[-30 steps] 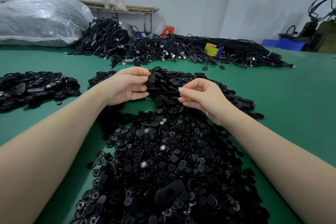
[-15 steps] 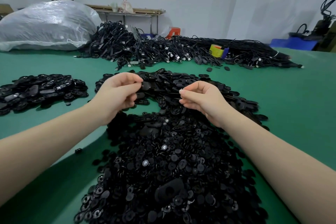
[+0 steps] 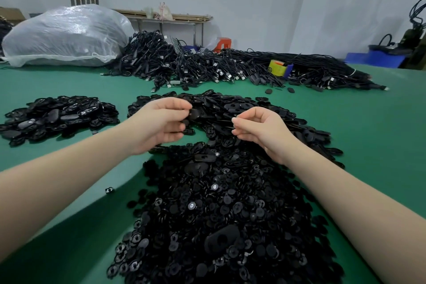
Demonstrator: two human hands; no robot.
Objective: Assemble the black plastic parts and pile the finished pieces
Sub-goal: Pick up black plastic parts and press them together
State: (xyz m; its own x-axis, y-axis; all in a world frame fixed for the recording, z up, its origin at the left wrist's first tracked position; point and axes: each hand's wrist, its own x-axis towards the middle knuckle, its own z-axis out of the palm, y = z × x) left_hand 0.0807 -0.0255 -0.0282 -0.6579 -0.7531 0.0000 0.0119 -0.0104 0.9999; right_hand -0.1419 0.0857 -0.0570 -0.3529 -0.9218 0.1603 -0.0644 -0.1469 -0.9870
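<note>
A black oval shell point(image 3: 194, 113) sits just left of frame centre, pinched in the left hand point(image 3: 161, 122), whose grip curls round it, probably to steady it for fitting. The right hand point(image 3: 260, 129), at centre right, has its fingertips narrowed together; whether they hold a small part I cannot tell. Both hover over the supply heap point(image 3: 219, 214) filling the lower middle, within easy reach. At left on the green tabletop point(image 3: 380, 136) lies a separate pile point(image 3: 57, 115), likely the finished pieces.
</note>
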